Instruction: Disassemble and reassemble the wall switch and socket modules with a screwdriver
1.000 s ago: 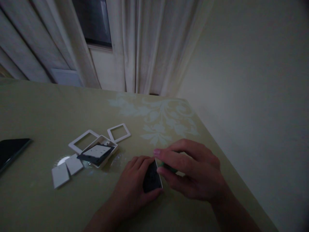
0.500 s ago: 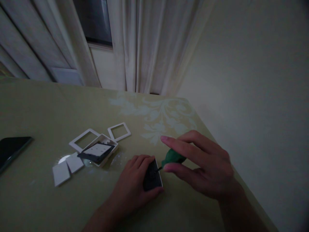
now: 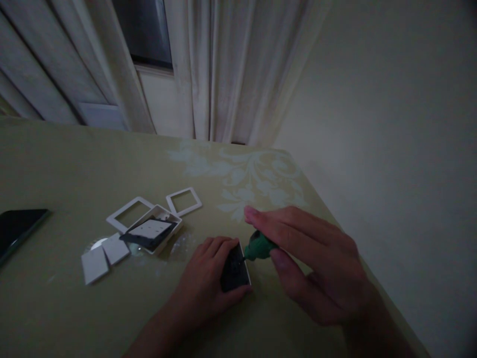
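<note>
A small black plate in a white-edged box (image 3: 234, 276) lies on the table, partly covered by my left hand (image 3: 208, 281). The left fingers wrap its far side and the thumb presses along its near edge. In my right hand (image 3: 313, 263) is a screwdriver with a green handle (image 3: 258, 247), held between fingers and thumb. Its short dark shaft slants down to the black plate; whether the tip sits in a screw is too dark to tell.
Left of my hands, an open white box (image 3: 178, 226) holds a tilted black-and-white switch module (image 3: 149, 231). Around it lie a large white frame (image 3: 115, 221), a smaller white frame (image 3: 184, 211) and two white square covers (image 3: 95, 267), (image 3: 116, 248). A dark phone-like slab (image 3: 18, 228) rests at the far left.
My right thumb has shifted back along the screwdriver handle and the fingers have rolled. The handle has moved slightly left and lower. My left hand keeps its hold.
</note>
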`<state>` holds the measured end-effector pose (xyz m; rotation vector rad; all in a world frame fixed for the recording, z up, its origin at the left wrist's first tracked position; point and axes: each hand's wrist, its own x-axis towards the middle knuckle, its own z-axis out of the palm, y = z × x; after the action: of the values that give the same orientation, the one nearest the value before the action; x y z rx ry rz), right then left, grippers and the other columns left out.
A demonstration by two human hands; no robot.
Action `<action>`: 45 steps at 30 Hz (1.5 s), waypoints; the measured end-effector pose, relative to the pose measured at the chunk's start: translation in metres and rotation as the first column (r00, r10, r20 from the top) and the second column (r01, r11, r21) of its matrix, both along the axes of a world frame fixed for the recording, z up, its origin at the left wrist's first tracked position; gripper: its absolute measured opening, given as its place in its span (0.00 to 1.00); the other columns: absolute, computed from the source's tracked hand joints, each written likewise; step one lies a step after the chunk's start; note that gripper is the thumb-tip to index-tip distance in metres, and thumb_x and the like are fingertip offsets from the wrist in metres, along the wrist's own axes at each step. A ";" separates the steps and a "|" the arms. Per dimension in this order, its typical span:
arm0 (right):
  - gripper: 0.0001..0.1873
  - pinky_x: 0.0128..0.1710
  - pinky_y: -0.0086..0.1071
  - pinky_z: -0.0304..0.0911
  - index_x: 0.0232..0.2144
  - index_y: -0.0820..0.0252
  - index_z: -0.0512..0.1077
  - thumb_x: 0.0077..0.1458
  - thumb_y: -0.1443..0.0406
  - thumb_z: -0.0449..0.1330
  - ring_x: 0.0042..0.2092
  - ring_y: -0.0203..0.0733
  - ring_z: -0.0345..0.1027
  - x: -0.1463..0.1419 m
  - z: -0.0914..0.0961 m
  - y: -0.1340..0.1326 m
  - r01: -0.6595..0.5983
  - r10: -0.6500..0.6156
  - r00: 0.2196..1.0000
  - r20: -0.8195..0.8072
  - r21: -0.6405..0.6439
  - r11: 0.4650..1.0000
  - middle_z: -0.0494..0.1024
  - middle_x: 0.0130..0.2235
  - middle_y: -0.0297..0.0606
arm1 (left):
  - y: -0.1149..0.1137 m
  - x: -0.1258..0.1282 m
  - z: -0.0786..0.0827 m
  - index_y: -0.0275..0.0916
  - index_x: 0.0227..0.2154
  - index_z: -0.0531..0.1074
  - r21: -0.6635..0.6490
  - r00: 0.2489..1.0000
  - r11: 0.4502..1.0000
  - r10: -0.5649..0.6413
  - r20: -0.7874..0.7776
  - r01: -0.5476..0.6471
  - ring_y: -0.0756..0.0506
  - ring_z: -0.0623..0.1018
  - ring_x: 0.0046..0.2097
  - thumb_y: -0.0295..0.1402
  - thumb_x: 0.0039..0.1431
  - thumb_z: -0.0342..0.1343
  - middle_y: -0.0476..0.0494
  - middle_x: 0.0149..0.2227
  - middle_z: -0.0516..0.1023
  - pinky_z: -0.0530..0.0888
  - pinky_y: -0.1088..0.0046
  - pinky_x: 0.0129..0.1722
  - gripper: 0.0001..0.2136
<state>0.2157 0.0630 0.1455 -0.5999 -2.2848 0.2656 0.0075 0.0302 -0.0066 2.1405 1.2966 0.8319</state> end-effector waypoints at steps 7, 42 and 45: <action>0.22 0.42 0.39 0.78 0.58 0.70 0.79 0.63 0.68 0.67 0.44 0.46 0.79 -0.001 -0.003 0.001 0.030 -0.028 0.999 -0.017 0.104 0.994 0.85 0.46 0.47 | 0.000 0.000 0.001 0.47 0.60 0.70 -0.009 1.000 1.000 -0.004 0.012 0.004 0.30 0.78 0.58 0.42 0.58 0.72 0.37 0.60 0.79 0.77 0.44 0.58 0.29; 0.12 0.31 0.34 0.69 0.46 0.57 0.78 0.67 0.56 0.69 0.30 0.39 0.75 -0.006 -0.007 0.002 0.354 -0.357 0.934 -0.018 0.185 0.917 0.84 0.33 0.35 | -0.003 -0.008 0.013 0.46 0.57 0.70 0.077 0.991 0.996 -0.033 -0.128 0.043 0.30 0.78 0.56 0.45 0.52 0.78 0.40 0.57 0.80 0.77 0.44 0.55 0.33; 0.11 0.32 0.35 0.69 0.45 0.57 0.78 0.68 0.57 0.69 0.31 0.39 0.75 -0.006 -0.006 0.001 0.359 -0.360 0.932 -0.027 0.188 0.914 0.84 0.33 0.35 | -0.003 -0.009 0.015 0.47 0.57 0.71 0.073 0.992 0.996 -0.046 -0.120 0.055 0.31 0.78 0.56 0.46 0.55 0.76 0.40 0.58 0.79 0.78 0.46 0.55 0.31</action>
<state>0.2096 0.0643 0.1395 -0.9041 -2.1246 -0.1336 -0.0014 0.0272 0.0085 2.3040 1.2809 0.7545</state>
